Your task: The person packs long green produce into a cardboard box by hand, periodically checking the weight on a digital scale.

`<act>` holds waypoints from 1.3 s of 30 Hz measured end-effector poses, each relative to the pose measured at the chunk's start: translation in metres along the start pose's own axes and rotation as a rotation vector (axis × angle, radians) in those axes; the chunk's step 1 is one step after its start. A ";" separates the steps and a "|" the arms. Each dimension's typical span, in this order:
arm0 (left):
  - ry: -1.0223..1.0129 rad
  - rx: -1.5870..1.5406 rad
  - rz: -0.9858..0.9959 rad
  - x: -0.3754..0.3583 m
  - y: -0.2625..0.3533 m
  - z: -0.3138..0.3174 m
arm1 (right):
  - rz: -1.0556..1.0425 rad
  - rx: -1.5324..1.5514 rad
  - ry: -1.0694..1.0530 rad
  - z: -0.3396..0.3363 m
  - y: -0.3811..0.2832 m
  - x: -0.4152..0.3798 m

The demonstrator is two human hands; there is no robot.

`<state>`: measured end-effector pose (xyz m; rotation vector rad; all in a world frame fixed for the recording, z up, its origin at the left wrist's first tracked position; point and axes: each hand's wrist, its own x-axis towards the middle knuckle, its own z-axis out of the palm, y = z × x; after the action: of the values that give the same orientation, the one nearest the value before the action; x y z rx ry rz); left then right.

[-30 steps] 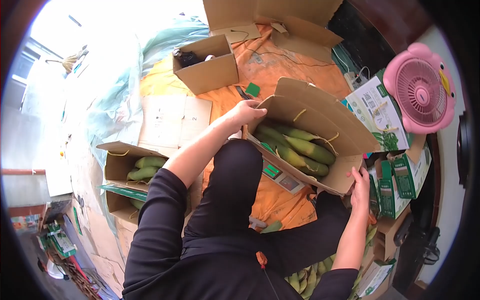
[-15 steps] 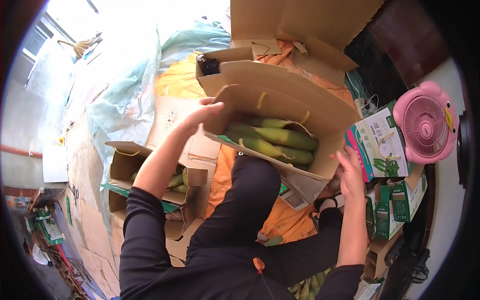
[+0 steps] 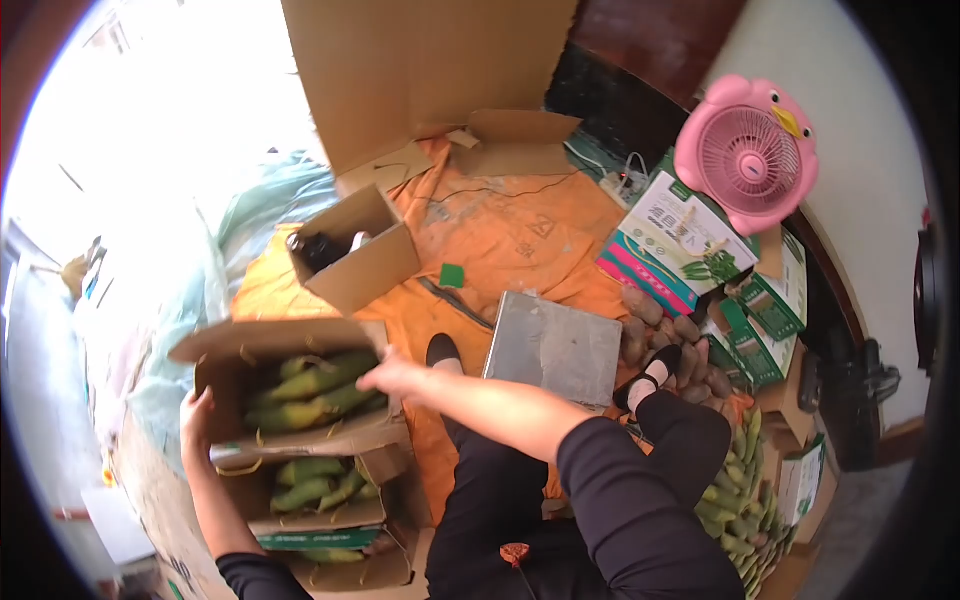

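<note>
A cardboard box (image 3: 222, 385) of long green radishes (image 3: 300, 408) is at the left, close behind another open box. My left hand (image 3: 197, 415) grips its left side, thumb near the rim and the other fingers mostly hidden. At its right end, my right hand (image 3: 392, 378) holds the cardboard, slightly blurred. The neighbouring box (image 3: 375, 512) also contains green radishes (image 3: 308, 484) and has a yellow cord handle. Another box (image 3: 395, 572) with a green edge sits closest to me on that side.
A metal-topped scale (image 3: 555, 345) stands on the orange sheet (image 3: 500, 225). Brown tubers (image 3: 690, 362) and a pile of green radishes (image 3: 740, 500) lie to the right. Beyond are printed cartons (image 3: 690, 235) and a pink fan (image 3: 750, 160). A small box (image 3: 365, 270) holds dark items.
Both hands have carried the box of radishes left from above the scale to beside the other boxes. The scale's top is now uncovered, and the view has shifted.
</note>
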<state>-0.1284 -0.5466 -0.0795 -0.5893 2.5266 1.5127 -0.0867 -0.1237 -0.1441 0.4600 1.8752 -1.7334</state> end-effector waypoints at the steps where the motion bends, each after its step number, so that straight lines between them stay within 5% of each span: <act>1: 0.037 0.016 0.012 0.010 -0.022 -0.007 | 0.067 -0.189 -0.042 0.007 -0.011 -0.009; 3: -0.025 0.032 -0.137 0.012 -0.041 -0.024 | 0.108 -0.326 -0.236 0.002 -0.065 -0.060; 5: 0.002 0.428 -0.113 -0.017 -0.047 -0.002 | -0.035 -0.392 -0.406 0.006 -0.056 -0.047; 7: -0.023 0.257 -0.036 0.010 -0.132 -0.015 | -0.168 -0.469 -0.341 0.001 -0.054 -0.045; 11: -0.056 0.228 -0.323 -0.010 -0.087 -0.012 | -0.227 -0.262 -0.459 -0.039 -0.062 -0.055; 21: 0.230 0.318 -0.058 -0.016 -0.082 -0.007 | -0.276 -0.299 0.052 -0.177 -0.041 -0.120; 23: 0.243 0.709 0.171 -0.015 -0.054 0.000 | -0.217 -0.312 0.042 -0.200 -0.016 -0.134; 27: -0.210 0.404 0.446 -0.066 0.075 0.076 | -0.084 -0.225 0.139 -0.216 0.006 -0.175; 31: -0.446 0.836 0.669 -0.087 0.129 0.187 | -0.035 -0.151 0.160 -0.233 0.044 -0.194; 35: -0.659 1.213 0.687 -0.052 0.072 0.291 | -0.168 -0.214 0.171 -0.248 0.084 -0.200; 39: -0.707 1.725 0.740 -0.025 -0.007 0.315 | -0.121 -0.247 0.261 -0.256 0.085 -0.223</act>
<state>-0.1279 -0.2687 -0.2298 0.9563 2.3040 -0.6964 0.1002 0.1633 -0.0725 0.5033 2.3106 -1.5469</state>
